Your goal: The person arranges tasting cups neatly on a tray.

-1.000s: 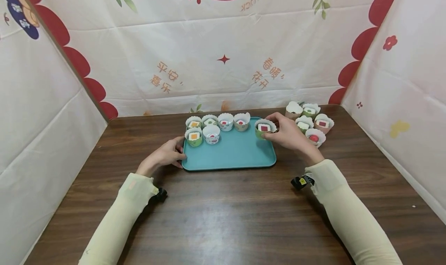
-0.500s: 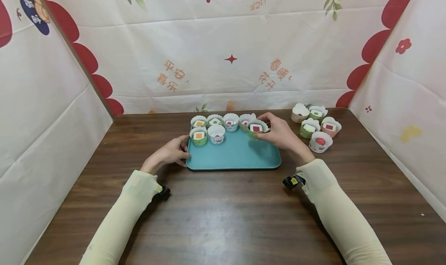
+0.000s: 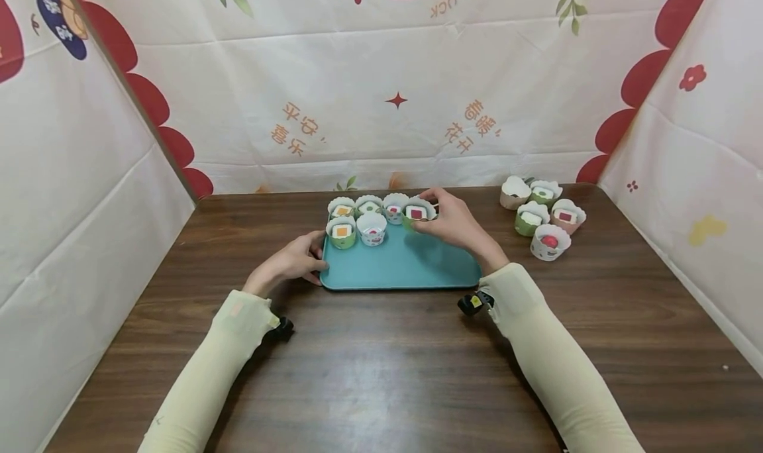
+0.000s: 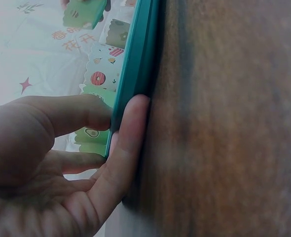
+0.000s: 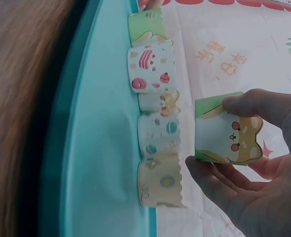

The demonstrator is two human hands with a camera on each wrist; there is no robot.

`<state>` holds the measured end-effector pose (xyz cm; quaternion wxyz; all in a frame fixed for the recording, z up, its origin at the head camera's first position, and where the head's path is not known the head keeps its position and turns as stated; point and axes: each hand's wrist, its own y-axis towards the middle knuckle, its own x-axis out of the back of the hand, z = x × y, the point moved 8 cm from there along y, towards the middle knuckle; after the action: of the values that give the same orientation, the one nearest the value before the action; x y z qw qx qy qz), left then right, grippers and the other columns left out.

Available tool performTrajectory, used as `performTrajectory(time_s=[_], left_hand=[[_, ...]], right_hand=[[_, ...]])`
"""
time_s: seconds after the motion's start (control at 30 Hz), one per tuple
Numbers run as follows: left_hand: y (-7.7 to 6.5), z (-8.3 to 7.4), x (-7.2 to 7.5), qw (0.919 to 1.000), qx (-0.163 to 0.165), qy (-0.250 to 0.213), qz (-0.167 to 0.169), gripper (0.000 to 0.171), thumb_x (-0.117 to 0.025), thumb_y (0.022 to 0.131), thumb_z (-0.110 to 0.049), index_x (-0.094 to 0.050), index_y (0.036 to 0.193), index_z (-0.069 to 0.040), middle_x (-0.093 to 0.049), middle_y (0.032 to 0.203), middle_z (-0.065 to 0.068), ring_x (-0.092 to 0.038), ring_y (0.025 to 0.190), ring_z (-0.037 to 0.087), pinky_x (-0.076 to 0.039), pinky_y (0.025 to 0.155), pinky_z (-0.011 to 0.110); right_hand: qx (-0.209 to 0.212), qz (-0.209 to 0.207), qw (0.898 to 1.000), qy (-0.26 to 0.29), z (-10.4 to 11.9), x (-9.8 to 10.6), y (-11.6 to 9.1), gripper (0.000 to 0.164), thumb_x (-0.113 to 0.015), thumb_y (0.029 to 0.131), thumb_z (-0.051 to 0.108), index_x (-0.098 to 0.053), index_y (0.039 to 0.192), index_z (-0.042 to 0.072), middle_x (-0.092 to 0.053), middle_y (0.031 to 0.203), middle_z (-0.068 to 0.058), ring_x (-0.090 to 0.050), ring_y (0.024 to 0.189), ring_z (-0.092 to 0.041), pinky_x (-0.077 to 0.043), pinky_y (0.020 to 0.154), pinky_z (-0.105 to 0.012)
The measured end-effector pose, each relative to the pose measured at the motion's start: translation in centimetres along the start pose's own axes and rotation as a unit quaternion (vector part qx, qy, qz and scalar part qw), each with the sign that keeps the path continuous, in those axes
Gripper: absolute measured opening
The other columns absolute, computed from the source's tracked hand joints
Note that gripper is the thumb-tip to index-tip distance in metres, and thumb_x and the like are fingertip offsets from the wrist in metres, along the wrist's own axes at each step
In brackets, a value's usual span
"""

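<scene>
My left hand (image 3: 292,259) grips the left edge of a teal tray (image 3: 393,274); in the left wrist view its fingers (image 4: 133,118) lie on both sides of the rim. My right hand (image 3: 456,222) pinches a green paper cake cup (image 5: 224,129) between thumb and fingers, above the tray's back part. The cup has a dog-face print and a white filling with a dark red square. Several filled cups stand at the tray's back left, among them a green one with an orange square (image 3: 342,232) and a white one with a red piece (image 3: 372,229). The held cup hides a beige cup (image 5: 161,181) in the head view.
Off the tray at the back right, several more cups cluster on the brown table (image 3: 381,367), including a white cup with a red ball (image 3: 550,242) and a pink cup (image 3: 567,216). A printed white cloth (image 3: 357,75) walls in the table's back and sides.
My right hand has carried the green cup leftward over the tray, toward the standing cups. The left hand stays at the tray's edge. The head view has shifted slightly.
</scene>
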<state>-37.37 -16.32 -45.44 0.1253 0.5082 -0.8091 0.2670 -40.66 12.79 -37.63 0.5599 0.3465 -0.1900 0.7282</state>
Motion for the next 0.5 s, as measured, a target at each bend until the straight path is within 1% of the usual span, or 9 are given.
performTrajectory(time_s=[0.13, 0.23, 0.4, 0.5], left_hand=[[-0.1, 0.1, 0.1, 1.0, 0.002, 0.003, -0.003, 0.085, -0.063, 0.095, 0.001, -0.016, 0.166, -0.007, -0.048, 0.106, 0.015, -0.064, 0.076, 0.022, -0.068, 0.069, 0.038], [-0.1, 0.2, 0.1, 1.0, -0.001, 0.006, -0.004, 0.085, -0.063, 0.096, 0.001, -0.015, 0.166, -0.006, -0.048, 0.105, 0.015, -0.064, 0.077, 0.021, -0.068, 0.069, 0.037], [-0.1, 0.0, -0.1, 1.0, -0.006, -0.004, -0.003, 0.086, -0.063, 0.094, 0.002, -0.015, 0.166, -0.005, -0.049, 0.104, 0.014, -0.063, 0.076, 0.021, -0.068, 0.069, 0.038], [-0.1, 0.0, -0.2, 0.9999, -0.008, -0.01, -0.001, 0.087, -0.062, 0.093, 0.004, -0.015, 0.165, -0.004, -0.048, 0.102, 0.014, -0.062, 0.075, 0.019, -0.068, 0.069, 0.039]], right_hand=[[0.006, 0.001, 1.0, 0.006, 0.7, -0.7, 0.7, 0.062, -0.077, 0.089, 0.024, -0.052, 0.142, 0.002, -0.059, 0.135, -0.018, -0.057, 0.112, -0.032, -0.053, 0.092, -0.047], [0.008, 0.004, 1.0, 0.012, 1.1, -1.2, 1.1, 0.062, -0.078, 0.089, 0.024, -0.052, 0.141, 0.002, -0.059, 0.135, -0.018, -0.056, 0.11, -0.032, -0.052, 0.092, -0.046], [0.004, 0.009, 1.0, 0.013, 1.0, -1.6, 1.5, 0.061, -0.078, 0.089, 0.025, -0.052, 0.141, 0.004, -0.058, 0.139, -0.017, -0.055, 0.107, -0.031, -0.05, 0.09, -0.045], [0.007, 0.011, 1.0, 0.007, 0.8, -1.9, 1.6, 0.06, -0.079, 0.09, 0.025, -0.053, 0.14, 0.005, -0.058, 0.14, -0.017, -0.056, 0.11, -0.032, -0.051, 0.092, -0.046]])
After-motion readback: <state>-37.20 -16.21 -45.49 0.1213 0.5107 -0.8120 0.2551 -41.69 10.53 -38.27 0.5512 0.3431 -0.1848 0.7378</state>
